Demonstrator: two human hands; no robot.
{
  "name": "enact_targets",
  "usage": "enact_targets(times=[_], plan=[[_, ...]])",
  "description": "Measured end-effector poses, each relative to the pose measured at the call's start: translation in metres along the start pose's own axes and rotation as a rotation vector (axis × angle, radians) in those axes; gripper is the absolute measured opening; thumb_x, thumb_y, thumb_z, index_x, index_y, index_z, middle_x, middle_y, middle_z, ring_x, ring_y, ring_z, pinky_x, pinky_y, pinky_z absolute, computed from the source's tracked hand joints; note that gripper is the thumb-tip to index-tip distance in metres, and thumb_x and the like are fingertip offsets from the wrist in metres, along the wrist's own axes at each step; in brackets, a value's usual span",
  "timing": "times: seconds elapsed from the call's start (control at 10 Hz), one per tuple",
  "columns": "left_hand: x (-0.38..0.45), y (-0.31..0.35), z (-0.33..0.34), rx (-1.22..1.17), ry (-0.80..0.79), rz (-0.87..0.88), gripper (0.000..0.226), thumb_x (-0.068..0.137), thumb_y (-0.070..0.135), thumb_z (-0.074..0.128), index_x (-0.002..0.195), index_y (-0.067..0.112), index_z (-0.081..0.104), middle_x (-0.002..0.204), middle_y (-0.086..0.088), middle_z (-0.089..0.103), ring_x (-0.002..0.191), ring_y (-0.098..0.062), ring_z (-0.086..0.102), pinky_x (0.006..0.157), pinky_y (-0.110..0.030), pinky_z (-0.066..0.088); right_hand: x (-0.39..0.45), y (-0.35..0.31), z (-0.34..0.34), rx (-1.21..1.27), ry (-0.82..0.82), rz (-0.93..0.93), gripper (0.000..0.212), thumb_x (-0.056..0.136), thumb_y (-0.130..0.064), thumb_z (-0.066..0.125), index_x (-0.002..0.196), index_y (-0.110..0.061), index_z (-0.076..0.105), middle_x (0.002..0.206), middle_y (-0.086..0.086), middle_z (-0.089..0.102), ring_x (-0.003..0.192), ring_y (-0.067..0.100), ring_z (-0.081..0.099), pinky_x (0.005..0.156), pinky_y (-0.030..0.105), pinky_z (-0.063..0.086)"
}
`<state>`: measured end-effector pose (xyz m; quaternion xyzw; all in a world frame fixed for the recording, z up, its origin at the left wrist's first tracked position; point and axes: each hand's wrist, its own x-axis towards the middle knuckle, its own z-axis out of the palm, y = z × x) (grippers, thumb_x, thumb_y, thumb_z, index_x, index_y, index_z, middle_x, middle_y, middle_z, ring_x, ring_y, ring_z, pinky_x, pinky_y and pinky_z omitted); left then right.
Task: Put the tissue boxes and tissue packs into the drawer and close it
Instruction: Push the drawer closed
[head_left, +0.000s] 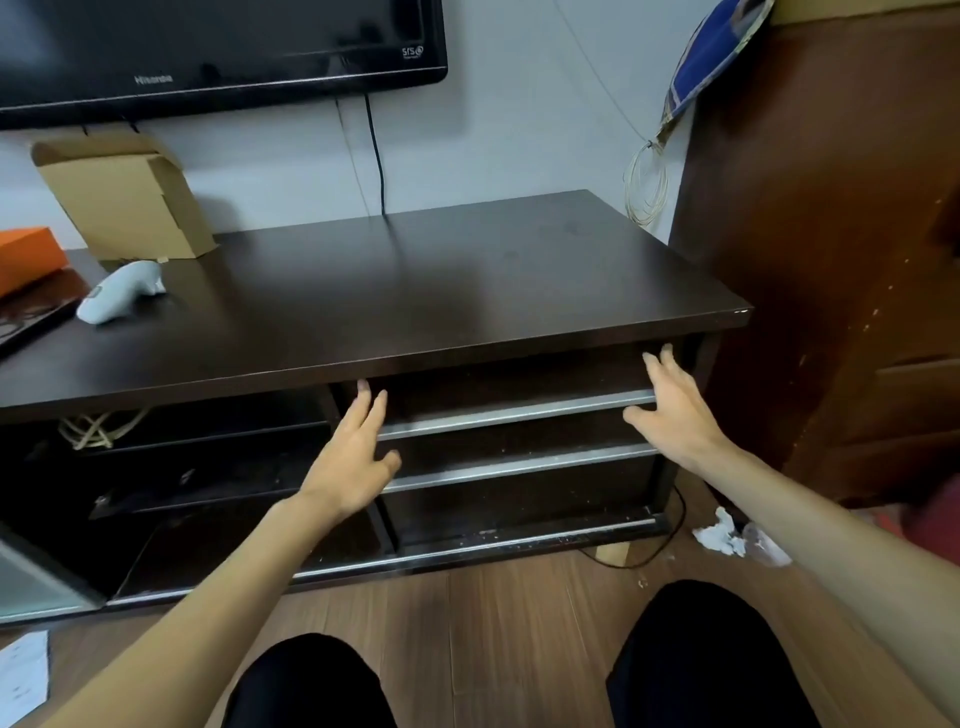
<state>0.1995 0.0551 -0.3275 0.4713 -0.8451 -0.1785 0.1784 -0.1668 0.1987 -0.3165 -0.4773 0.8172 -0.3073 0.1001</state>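
Top drawer (514, 387) of a dark wooden TV cabinet (395, 291), seen shut or nearly shut beneath the overhanging top, its silver handle strip (514, 412) running along the lower edge; contents hidden. Below it, two more closed drawer fronts (519, 499) with similar metal strips. No tissue boxes or packs in sight anywhere on the cabinet top. Left hand (353, 457) spread flat with fingers splayed at the left end of the top drawer front, fingertips reaching under the cabinet's lip, holding nothing. Right hand (672, 410) likewise wide and empty at the right end, thumb near the handle strip. On the cabinet top, well to the left: an open cardboard box (124, 197), interior not visible, an orange box (26, 257) at the frame edge, and a pale handheld controller (122, 291). Crumpled white paper (719, 532) on the wooden floor (493, 623) by the cabinet's right corner.
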Motion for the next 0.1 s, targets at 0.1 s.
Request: enact_targets(times=[0.1], plan=[[-0.0110,-0.0097,-0.0078,-0.012,0.077,0.009,0.063,0.093,0.024,0.060,0.152,0.024,0.036,0.160,0.002,0.033,0.143,-0.016,0.035,0.107,-0.031,0.035,-0.0128,0.0122,-0.0030,0.154,0.051,-0.007,0.066,0.098,-0.013,0.065,0.158,-0.018,0.038,0.165,0.002,0.036,0.153,0.022,0.030,0.118,0.040,0.031]])
